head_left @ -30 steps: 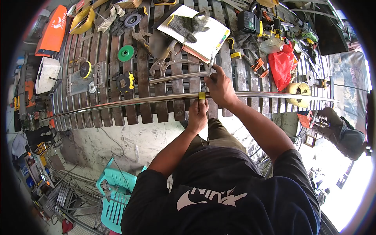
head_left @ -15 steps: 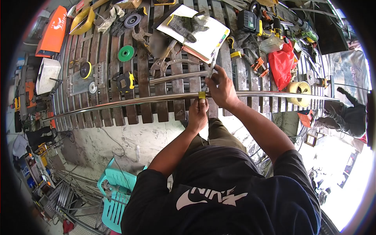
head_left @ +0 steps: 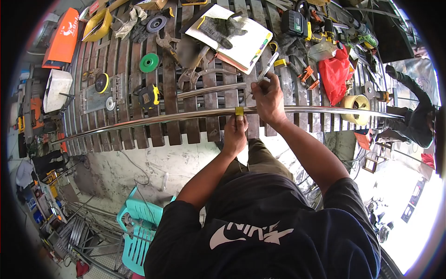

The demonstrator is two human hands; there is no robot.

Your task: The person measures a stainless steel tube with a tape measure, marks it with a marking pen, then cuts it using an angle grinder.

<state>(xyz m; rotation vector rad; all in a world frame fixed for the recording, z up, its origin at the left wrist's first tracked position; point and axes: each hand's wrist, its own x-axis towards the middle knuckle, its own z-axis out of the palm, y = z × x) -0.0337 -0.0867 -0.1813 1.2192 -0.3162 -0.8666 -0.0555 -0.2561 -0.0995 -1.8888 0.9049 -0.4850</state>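
Note:
A long shiny metal tube lies across the slatted workbench. My left hand pinches a small yellow piece against the tube, thumb on top. Just right of it, my right hand is closed around a slim whitish pen-like tool that points up and away from me. A shorter metal tube rests behind the long one. Farther back, a dark work glove lies on an open notebook.
A black-and-yellow tape measure, a green disc and clamps lie on the left. On the right are a red bag and a cream tape roll. Another person is at the far right.
My right hand has shifted slightly right, and the pen-like tool now tilts to the right. The other person at the far right has moved, with an arm raised. My left hand stays in place.

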